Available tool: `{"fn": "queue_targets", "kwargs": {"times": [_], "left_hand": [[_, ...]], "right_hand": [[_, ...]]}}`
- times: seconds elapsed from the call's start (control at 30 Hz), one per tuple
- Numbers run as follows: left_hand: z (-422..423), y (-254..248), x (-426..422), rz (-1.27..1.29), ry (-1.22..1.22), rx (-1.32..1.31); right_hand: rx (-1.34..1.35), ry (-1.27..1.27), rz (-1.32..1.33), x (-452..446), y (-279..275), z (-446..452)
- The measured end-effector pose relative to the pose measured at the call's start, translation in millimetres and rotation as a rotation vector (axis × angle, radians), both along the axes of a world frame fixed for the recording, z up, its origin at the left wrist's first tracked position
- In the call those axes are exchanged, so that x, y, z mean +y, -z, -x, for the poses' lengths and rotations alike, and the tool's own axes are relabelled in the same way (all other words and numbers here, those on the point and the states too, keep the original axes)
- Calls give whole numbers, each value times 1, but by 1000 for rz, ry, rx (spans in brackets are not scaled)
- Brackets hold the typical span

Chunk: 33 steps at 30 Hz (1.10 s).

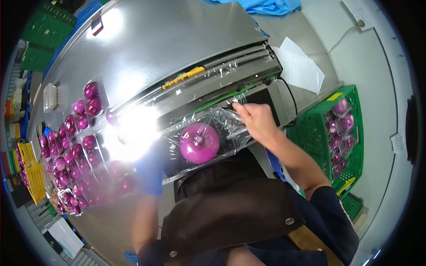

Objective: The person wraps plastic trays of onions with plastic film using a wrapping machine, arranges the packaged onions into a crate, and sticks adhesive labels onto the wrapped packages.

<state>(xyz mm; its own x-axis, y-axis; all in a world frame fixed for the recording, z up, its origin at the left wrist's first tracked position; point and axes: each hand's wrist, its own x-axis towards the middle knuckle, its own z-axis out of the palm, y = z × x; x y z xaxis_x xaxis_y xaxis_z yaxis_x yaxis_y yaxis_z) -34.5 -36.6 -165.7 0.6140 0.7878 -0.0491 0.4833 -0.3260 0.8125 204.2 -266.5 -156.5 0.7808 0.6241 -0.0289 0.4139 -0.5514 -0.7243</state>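
Observation:
A big red onion [199, 144] lies under clear plastic film [222, 122] at the front of a wrapping machine [213, 84]. My right hand [255, 119], bare, pinches the bunched film to the right of the onion, near a black plate [265, 103]. To the onion's left is my left hand [151, 170] in a blue glove, smeared by motion, so its fingers cannot be made out. Beyond it, packs of small red onions [76, 151] in clear wrapping stand in rows on the steel table.
At the right is a green crate [360, 133] with wrapped onions in it. Papers [301, 66] lie behind the machine, and a black cable [295, 104] hangs at its right end. A yellow crate [33, 177] is at the far left. Bright glare hides part of the metal surface.

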Motion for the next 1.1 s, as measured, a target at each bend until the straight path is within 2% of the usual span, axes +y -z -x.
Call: {"fn": "queue_targets", "kwargs": {"times": [0.03, 0.07, 0.13, 0.2, 0.27, 0.3, 0.33, 0.37, 0.4, 0.43, 0.47, 0.5, 0.6, 0.7, 0.77, 0.8, 0.87, 0.93, 1.0, 1.03, 1.07, 1.1], "left_hand": [[9, 1, 1, 11, -56, 56], [13, 2, 2, -85, -43, -11], [35, -22, -1, 150, 36, 135], [99, 25, 16, 222, 226, 258], [87, 1, -7, 731, -110, 447], [103, 18, -14, 388, 253, 441], [113, 44, -22, 292, 415, 552], [124, 70, -30, 184, 578, 642], [119, 83, -47, 409, 422, 555], [114, 97, -63, 629, 233, 435], [110, 110, -79, 805, 37, 311], [97, 115, -90, 936, -95, 251], [63, 99, -107, 1061, -142, 149], [24, 47, -118, 932, -21, -80], [-4, 11, -113, 795, 144, -222], [-19, 0, -115, 737, 246, -271], [-37, -11, -126, 641, 502, -285], [-42, -11, -148, 587, 753, -229], [-32, -10, -160, 651, 897, -146], [-29, -9, -163, 694, 954, -99], [-24, -8, -163, 760, 998, -36], [-23, -8, -162, 827, 1026, 30]], "right_hand": [[8, 26, 51, -7, -7, -3], [36, 18, 52, -14, -23, -6], [155, -13, 151, -36, -38, -12], [375, -42, 303, -63, -40, -13], [648, -41, 445, -93, -14, 8], [633, -46, 513, -105, 11, 23], [664, -69, 505, -114, 37, 36], [538, -98, 320, -116, 66, 54], [431, -87, 286, -109, 98, 73], [724, -41, 495, -77, 73, 79], [593, -226, 352, -65, 101, 102], [815, -269, 87, -50, 96, 117], [923, -280, -522, -28, 96, 141], [1077, -518, -526, -17, 37, 138], [1180, -685, -521, -13, 16, 139], [960, -866, -577, -11, 20, 137], [678, -859, -265, -27, 18, 135], [533, -677, 42, -62, 14, 109], [472, -474, 284, -100, 4, 70], [619, -244, 93, -109, -26, 56], [672, -231, -123, -125, -48, 48], [372, -357, -355, -133, -65, 47]]}}
